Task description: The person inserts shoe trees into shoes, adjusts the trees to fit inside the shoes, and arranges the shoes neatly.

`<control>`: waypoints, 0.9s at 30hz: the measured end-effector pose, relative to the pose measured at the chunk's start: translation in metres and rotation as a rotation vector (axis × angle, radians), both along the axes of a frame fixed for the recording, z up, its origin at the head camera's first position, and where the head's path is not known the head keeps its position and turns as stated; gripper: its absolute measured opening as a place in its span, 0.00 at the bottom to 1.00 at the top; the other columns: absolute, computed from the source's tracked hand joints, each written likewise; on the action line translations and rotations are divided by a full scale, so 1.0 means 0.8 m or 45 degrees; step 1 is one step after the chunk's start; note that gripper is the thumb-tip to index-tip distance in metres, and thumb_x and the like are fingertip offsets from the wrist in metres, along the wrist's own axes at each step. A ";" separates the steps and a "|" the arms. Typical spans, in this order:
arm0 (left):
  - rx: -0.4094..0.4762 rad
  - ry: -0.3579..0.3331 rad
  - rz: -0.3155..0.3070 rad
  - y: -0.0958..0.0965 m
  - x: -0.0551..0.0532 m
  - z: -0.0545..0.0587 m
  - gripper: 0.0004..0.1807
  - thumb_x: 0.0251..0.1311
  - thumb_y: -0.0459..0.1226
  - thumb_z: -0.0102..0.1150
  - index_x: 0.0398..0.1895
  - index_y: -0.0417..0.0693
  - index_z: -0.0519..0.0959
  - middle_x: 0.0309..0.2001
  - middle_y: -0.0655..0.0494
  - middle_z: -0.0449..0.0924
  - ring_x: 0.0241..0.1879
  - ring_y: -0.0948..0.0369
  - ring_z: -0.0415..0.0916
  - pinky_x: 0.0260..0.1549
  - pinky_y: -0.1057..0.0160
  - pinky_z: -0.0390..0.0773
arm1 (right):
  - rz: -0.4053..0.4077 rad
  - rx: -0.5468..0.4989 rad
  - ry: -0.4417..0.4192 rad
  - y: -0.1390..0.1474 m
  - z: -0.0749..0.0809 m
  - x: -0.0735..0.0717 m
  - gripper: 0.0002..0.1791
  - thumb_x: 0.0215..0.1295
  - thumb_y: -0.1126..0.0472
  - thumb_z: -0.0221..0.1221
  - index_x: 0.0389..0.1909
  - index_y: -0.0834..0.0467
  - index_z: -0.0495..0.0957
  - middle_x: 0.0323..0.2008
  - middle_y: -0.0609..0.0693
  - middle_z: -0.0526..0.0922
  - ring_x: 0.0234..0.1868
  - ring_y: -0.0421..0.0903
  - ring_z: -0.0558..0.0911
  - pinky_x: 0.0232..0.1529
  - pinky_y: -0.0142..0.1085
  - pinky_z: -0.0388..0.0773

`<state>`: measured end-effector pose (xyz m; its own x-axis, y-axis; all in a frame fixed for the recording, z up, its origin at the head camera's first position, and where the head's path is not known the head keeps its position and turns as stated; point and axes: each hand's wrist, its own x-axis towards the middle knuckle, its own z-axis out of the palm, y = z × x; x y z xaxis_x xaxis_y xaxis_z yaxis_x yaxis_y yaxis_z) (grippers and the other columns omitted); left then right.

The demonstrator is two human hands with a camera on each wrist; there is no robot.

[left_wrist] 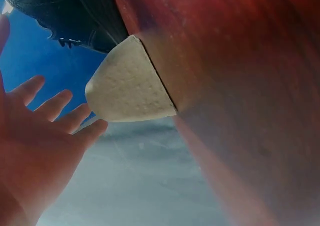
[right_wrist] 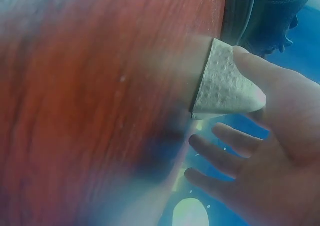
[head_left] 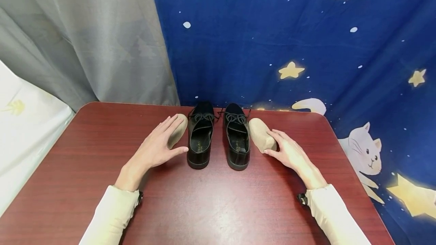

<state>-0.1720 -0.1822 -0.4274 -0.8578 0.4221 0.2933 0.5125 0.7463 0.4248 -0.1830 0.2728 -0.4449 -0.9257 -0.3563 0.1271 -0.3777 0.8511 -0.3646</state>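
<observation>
Two beige rounded shoe forms lie on the table outside a pair of black lace-up shoes. My left hand (head_left: 156, 146), its fingers straight and thumb spread, reaches over the outer side of the left shoe form (head_left: 178, 133); in the left wrist view the fingertips are at its edge. My right hand (head_left: 289, 150) holds the near end of the right shoe form (head_left: 259, 133) between thumb and index finger, while the other fingers (right_wrist: 220, 156) stay extended. Between the hands stand the left shoe (head_left: 198, 158) and the right shoe (head_left: 237, 158), toes pointing away.
The reddish-brown wooden table (head_left: 211, 203) reaches back to a blue curtain (head_left: 238, 41) with stars and a cat figure. A grey curtain (head_left: 112, 41) hangs at the back left, and white cloth (head_left: 24, 124) hangs beside the table's left edge.
</observation>
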 end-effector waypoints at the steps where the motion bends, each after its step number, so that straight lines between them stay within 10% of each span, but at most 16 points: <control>1: -0.001 -0.004 -0.001 0.001 0.000 0.001 0.52 0.54 0.61 0.67 0.78 0.53 0.57 0.77 0.49 0.53 0.76 0.46 0.48 0.71 0.41 0.51 | -0.003 0.000 0.000 0.000 0.000 0.000 0.40 0.59 0.49 0.70 0.70 0.58 0.68 0.68 0.63 0.68 0.67 0.61 0.69 0.63 0.58 0.67; 27: -0.003 0.156 -0.093 0.034 -0.020 0.003 0.45 0.54 0.58 0.68 0.72 0.48 0.68 0.69 0.46 0.68 0.71 0.49 0.57 0.71 0.48 0.52 | -0.019 -0.029 0.020 -0.001 -0.004 -0.003 0.36 0.60 0.50 0.69 0.68 0.54 0.72 0.67 0.61 0.69 0.65 0.60 0.72 0.59 0.58 0.71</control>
